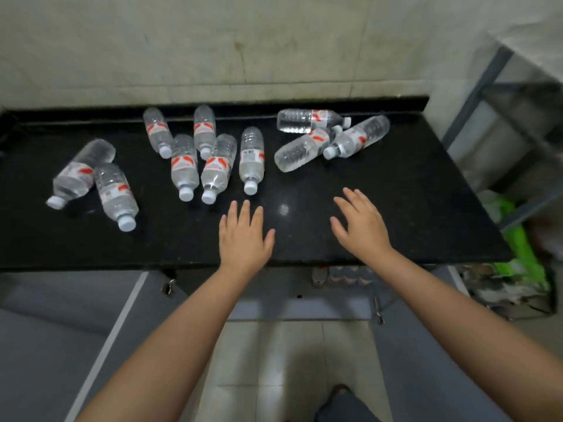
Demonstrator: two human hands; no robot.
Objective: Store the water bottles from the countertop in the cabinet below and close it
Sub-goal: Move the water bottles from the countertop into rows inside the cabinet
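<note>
1. Head view looks down on a black tabletop (pixel 396 208) set against a pale wall, with ten clear water bottles lying on their sides across the upper half of the frame.
2. At upper left, two bottles (pixel 91 175) lie touching each other, white caps toward the lower edge of the frame.
3. At upper centre, a cluster of five bottles (pixel 201 153) lies roughly parallel, caps pointing toward the person; the rightmost of them (pixel 251 156) lies just beside the others.
4. At upper right, three bottles (pixel 329 135) are piled at angles, touching one another, close to the back edge.
5. Left hand (pixel 243 236) hovers over the tabletop at frame centre, its grip wide, fingers straight and spread, holding nothing, fingertips near the caps of the centre cluster.
6. Right hand (pixel 361 223) hovers just right of centre, grip also wide and empty, fingers relaxed.
7. Below the tabletop's front edge, the cabinet (pixel 304 300) stands open, with bottles (pixel 344 275) visible inside.
8. A grey metal rack (pixel 499 95) stands at the right of the frame, green packaging (pixel 524 245) beneath it.
</note>
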